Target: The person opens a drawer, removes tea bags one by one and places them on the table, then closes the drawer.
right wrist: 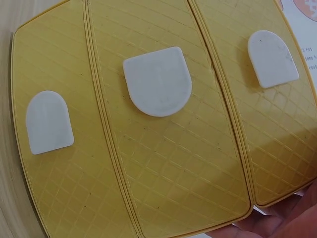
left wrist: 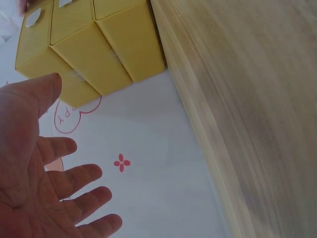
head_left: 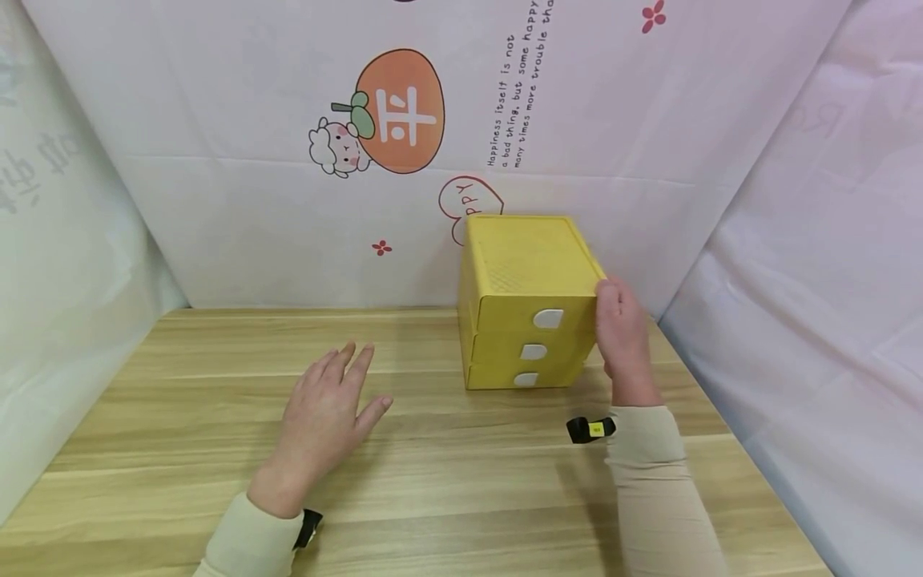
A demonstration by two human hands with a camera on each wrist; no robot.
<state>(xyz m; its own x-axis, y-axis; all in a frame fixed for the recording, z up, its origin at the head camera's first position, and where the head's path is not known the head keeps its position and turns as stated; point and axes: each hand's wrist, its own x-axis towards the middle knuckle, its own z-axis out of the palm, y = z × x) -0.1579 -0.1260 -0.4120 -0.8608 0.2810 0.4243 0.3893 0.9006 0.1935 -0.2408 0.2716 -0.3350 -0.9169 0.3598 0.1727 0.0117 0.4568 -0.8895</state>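
Observation:
A yellow three-drawer box (head_left: 534, 256) with white rounded tabs stands against the back cloth, right of centre on the table. My right hand (head_left: 622, 328) rests against its right side near the upper front corner. Fingers (right wrist: 265, 223) of that hand show along the side edge in the right wrist view, partly hidden behind the box. To the left of the box, apart from it, my left hand (head_left: 324, 409) hovers over the table with its fingers spread and holds nothing. In the left wrist view, its palm (left wrist: 20, 173) faces the camera below the drawers.
The wood-grain table (head_left: 433, 481) carries the box near its back edge. Behind it hangs a white printed cloth (head_left: 252, 200), and white cloth (head_left: 808, 280) also closes in the right side. A black strap (head_left: 591, 429) sits at the right wrist.

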